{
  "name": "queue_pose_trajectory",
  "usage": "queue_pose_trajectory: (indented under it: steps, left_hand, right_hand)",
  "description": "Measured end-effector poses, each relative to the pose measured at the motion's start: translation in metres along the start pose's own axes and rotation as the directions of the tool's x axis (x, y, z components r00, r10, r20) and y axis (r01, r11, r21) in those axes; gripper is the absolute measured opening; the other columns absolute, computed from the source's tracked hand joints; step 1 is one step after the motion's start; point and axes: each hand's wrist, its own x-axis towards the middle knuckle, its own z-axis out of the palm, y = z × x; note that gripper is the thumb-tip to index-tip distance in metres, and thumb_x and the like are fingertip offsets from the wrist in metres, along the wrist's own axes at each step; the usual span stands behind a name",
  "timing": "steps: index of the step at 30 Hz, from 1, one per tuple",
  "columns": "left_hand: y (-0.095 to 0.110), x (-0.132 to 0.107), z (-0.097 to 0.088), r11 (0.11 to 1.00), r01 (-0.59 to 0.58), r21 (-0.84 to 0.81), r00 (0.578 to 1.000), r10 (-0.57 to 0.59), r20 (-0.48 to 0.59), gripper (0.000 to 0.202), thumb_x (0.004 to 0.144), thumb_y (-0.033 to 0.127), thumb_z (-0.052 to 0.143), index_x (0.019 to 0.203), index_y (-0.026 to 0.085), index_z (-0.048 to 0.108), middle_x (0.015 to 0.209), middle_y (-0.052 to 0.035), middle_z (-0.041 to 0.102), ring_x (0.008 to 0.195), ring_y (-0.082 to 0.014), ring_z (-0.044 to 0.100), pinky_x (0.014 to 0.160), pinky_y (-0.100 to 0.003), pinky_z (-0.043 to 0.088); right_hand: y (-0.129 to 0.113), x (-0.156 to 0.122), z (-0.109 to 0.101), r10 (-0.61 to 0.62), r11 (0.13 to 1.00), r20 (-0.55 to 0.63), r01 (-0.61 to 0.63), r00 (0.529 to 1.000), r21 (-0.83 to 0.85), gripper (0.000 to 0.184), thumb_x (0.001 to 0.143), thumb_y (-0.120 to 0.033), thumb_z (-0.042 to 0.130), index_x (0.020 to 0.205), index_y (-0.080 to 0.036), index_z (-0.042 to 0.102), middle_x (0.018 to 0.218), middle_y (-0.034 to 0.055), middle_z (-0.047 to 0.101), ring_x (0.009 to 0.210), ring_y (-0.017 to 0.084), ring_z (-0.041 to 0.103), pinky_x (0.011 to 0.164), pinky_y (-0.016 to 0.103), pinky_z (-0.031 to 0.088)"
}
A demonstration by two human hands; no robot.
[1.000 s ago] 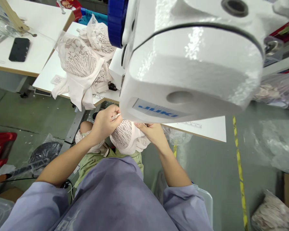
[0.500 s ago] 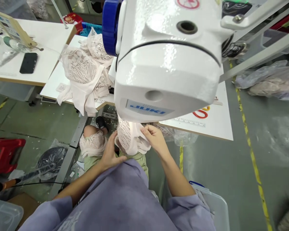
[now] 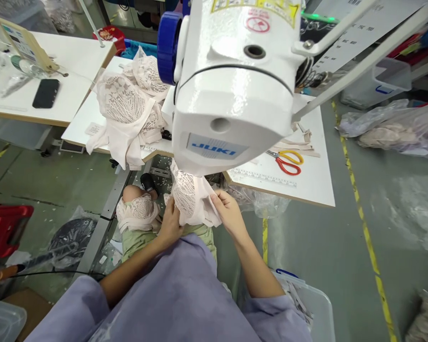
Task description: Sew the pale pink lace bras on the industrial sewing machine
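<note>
- Sewing machine (image 3: 231, 111): I read "JUKI", blue on glossy white.
- Garment (image 3: 186, 195): openwork lace, cup-shaped, at the table's (image 3: 316, 178) near edge.
- Left hand (image 3: 171, 222), right hand (image 3: 230, 211): gripping its opposite sides.

Floor (image 3: 321, 247): grey-green, glossy | Tape line (image 3: 367, 239): yellow, right | Table (image 3: 79, 59): white, wood-edged, upper left

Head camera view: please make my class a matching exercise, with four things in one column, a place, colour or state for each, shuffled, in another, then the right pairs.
Things
1. scissors
2. phone
3. sewing machine's wheel
4. lace garment just below the JUKI label

Descriptions
A. blue
B. pinched by the right hand
C. one red handle, one yellow
D. lying on the far-left table

Pairs: 1-C, 2-D, 3-A, 4-B
</note>
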Motion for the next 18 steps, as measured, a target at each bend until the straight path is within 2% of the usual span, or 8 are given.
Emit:
queue_pose_trajectory:
  steps: [4, 6, 8, 10, 11, 13, 16, 18]
  left_hand:
    - [-0.041, 0.005, -0.062, 0.998, -0.049, 0.025, 0.998, 0.047, 0.052, 0.065, 0.075, 0.012, 0.053, 0.138, 0.025, 0.059, 0.142, -0.0119, 0.063, 0.132, -0.0336, 0.060, 0.109, -0.053, 0.053]
    - [-0.054, 0.015, -0.091, 0.997, -0.062, 0.041, 0.997, 0.060, 0.046, 0.055, 0.078, 0.010, 0.049, 0.129, 0.022, 0.066, 0.138, -0.0108, 0.067, 0.135, -0.0313, 0.057, 0.115, -0.054, 0.046]
    - [-0.057, 0.028, -0.103, 0.990, -0.073, 0.119, 0.996, 0.079, -0.048, 0.051, 0.084, 0.009, 0.047, 0.128, 0.023, 0.067, 0.144, -0.0090, 0.063, 0.146, -0.0299, 0.045, 0.124, -0.059, 0.028]
    - [-0.053, 0.039, -0.093, 0.968, -0.108, 0.227, 0.983, 0.139, -0.124, 0.049, 0.090, 0.007, 0.044, 0.130, 0.025, 0.066, 0.148, -0.0069, 0.059, 0.152, -0.0271, 0.036, 0.127, -0.061, 0.015]
    - [-0.048, 0.043, -0.080, 0.954, -0.139, 0.265, 0.979, 0.172, -0.108, 0.051, 0.091, 0.006, 0.043, 0.131, 0.026, 0.066, 0.150, -0.0065, 0.057, 0.153, -0.0259, 0.034, 0.128, -0.060, 0.013]
    - [-0.036, 0.043, -0.047, 0.944, -0.212, 0.251, 0.977, 0.206, 0.051, 0.055, 0.090, 0.003, 0.043, 0.136, 0.025, 0.062, 0.156, -0.0088, 0.051, 0.154, -0.0273, 0.032, 0.128, -0.060, 0.014]
    - [-0.022, 0.030, -0.004, 0.957, -0.256, 0.138, 0.939, 0.212, 0.272, 0.060, 0.084, 0.002, 0.048, 0.141, 0.018, 0.058, 0.162, -0.0147, 0.040, 0.153, -0.0350, 0.032, 0.125, -0.060, 0.024]
    - [-0.021, 0.018, 0.008, 0.966, -0.239, 0.098, 0.938, 0.204, 0.281, 0.060, 0.085, 0.005, 0.050, 0.144, 0.017, 0.054, 0.164, -0.0145, 0.036, 0.152, -0.0344, 0.033, 0.125, -0.055, 0.029]
  right_hand:
    - [0.002, -0.009, -0.031, 0.012, 0.994, 0.049, -0.006, 0.999, -0.110, 0.042, 0.092, -0.060, 0.057, 0.080, -0.020, 0.064, 0.072, 0.0002, 0.059, 0.065, 0.017, 0.051, 0.061, 0.028, 0.039]
    - [0.011, -0.015, -0.055, 0.033, 0.972, 0.032, -0.025, 0.999, -0.233, 0.043, 0.092, -0.060, 0.057, 0.078, -0.020, 0.064, 0.070, 0.0005, 0.060, 0.065, 0.017, 0.051, 0.061, 0.028, 0.039]
    - [0.026, -0.020, -0.081, 0.061, 0.924, -0.063, -0.081, 0.996, -0.373, 0.043, 0.092, -0.060, 0.056, 0.079, -0.020, 0.066, 0.070, 0.0010, 0.061, 0.067, 0.019, 0.052, 0.063, 0.029, 0.039]
    - [0.047, -0.025, -0.104, 0.102, 0.840, -0.183, -0.183, 0.978, -0.511, 0.044, 0.093, -0.059, 0.051, 0.082, -0.019, 0.067, 0.070, 0.0018, 0.061, 0.068, 0.020, 0.054, 0.065, 0.030, 0.039]
    - [0.058, -0.027, -0.113, 0.134, 0.775, -0.234, -0.249, 0.963, -0.581, 0.043, 0.094, -0.056, 0.048, 0.083, -0.019, 0.068, 0.070, 0.0026, 0.062, 0.069, 0.021, 0.055, 0.066, 0.030, 0.040]
    - [0.079, -0.029, -0.125, 0.208, 0.620, -0.290, -0.355, 0.934, -0.700, 0.040, 0.094, -0.050, 0.046, 0.082, -0.019, 0.068, 0.071, 0.0055, 0.064, 0.072, 0.023, 0.058, 0.067, 0.032, 0.041]
    - [0.102, -0.025, -0.119, 0.266, 0.487, -0.276, -0.376, 0.924, -0.788, 0.033, 0.090, -0.044, 0.053, 0.092, -0.017, 0.071, 0.088, 0.0133, 0.070, 0.087, 0.028, 0.064, 0.077, 0.036, 0.046]
    - [0.111, -0.013, -0.098, 0.191, 0.521, -0.214, -0.283, 0.958, -0.805, 0.044, 0.088, -0.048, 0.058, 0.116, -0.014, 0.067, 0.115, 0.0198, 0.069, 0.110, 0.033, 0.061, 0.092, 0.041, 0.047]
